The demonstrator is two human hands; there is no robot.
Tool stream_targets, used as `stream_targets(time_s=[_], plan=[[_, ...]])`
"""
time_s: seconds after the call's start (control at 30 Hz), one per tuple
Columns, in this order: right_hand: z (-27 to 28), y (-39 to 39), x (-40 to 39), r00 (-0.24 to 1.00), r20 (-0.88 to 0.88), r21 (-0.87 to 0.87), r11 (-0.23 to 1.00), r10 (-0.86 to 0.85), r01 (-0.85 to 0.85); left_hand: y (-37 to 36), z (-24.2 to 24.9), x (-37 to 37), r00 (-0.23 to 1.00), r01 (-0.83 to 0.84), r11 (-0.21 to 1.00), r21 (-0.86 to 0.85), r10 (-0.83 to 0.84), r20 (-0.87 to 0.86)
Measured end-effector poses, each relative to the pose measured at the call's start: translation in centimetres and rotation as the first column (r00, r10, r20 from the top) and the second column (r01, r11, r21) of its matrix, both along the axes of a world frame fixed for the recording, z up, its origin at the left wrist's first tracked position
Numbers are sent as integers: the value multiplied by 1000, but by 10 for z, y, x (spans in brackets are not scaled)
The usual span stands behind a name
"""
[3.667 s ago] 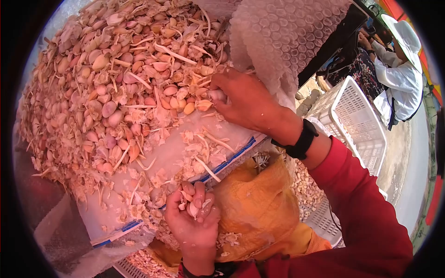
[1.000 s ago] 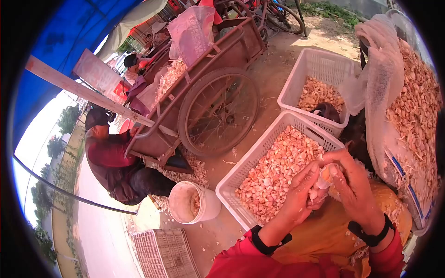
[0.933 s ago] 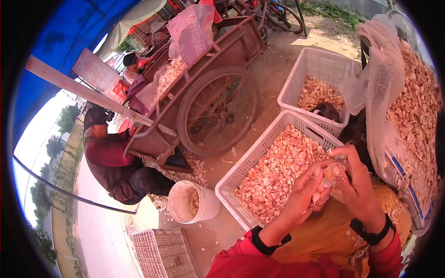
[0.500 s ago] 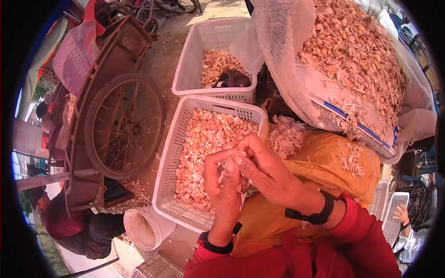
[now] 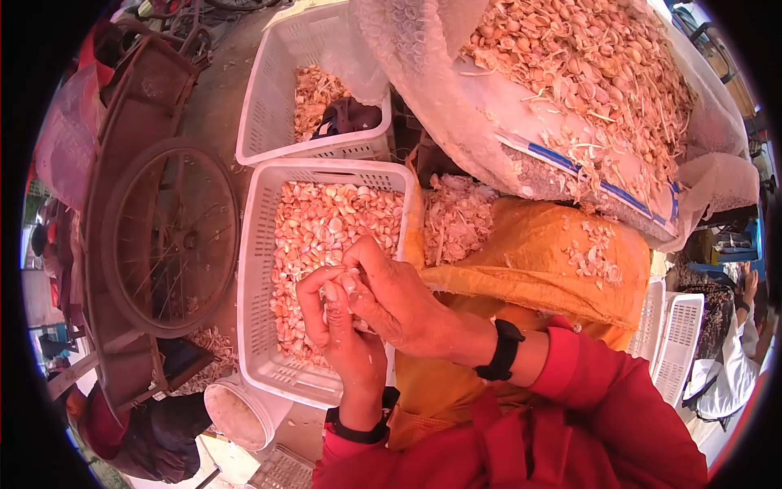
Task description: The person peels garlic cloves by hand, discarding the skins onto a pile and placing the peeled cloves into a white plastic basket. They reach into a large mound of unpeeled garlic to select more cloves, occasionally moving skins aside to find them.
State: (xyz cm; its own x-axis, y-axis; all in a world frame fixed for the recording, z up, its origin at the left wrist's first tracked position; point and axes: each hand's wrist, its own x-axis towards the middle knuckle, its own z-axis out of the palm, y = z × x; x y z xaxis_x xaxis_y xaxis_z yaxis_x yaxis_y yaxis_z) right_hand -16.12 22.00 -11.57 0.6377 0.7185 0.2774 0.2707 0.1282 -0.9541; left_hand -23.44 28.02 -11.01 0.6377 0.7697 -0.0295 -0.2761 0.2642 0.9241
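Note:
My left hand (image 5: 338, 322) and my right hand (image 5: 395, 301) meet at the fingertips above a white crate (image 5: 249, 301) of peeled garlic cloves (image 5: 314, 220). Both have bent, pinching fingers around a small pale piece, probably a garlic clove (image 5: 346, 281), mostly covered by the fingertips. Black bands circle both wrists. Unpeeled cloves (image 5: 586, 57) are heaped on a plastic-covered surface at the upper right. Beside the crate, papery skins (image 5: 456, 220) lie by an orange sack (image 5: 546, 253).
A second white crate (image 5: 261, 106) holds skins and a dark item. At left stands a cart with a spoked wheel (image 5: 175, 236). A white bucket (image 5: 244, 411) sits near a seated person (image 5: 155, 432). Another person's white sleeve (image 5: 729, 375) shows at right, beside stacked crates (image 5: 680, 342).
The view has shifted, so the crates, cart and heap appear farther left. My hands remain together at the fingertips, with the small piece between them.

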Motion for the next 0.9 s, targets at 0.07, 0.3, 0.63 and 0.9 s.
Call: stream_targets(time_s=[0.07,0.3,0.63,0.9], plan=[[-6,0,1,1000,-21,-10,1000,-9,9,-1,-2,3,1000,7,1000,-5,-7,-1],[-16,1,4,998,-62,22,1000,-14,16,-1,-11,9,999,-35,996,80,37,-29],[-17,-6,12,990,-108,47,994,-91,97,-5,-8,22,997,52,997,60,-48,-64],[-28,-5,20,962,102,98,965,-254,244,-4,-15,29,983,178,944,-278,-156,99]])
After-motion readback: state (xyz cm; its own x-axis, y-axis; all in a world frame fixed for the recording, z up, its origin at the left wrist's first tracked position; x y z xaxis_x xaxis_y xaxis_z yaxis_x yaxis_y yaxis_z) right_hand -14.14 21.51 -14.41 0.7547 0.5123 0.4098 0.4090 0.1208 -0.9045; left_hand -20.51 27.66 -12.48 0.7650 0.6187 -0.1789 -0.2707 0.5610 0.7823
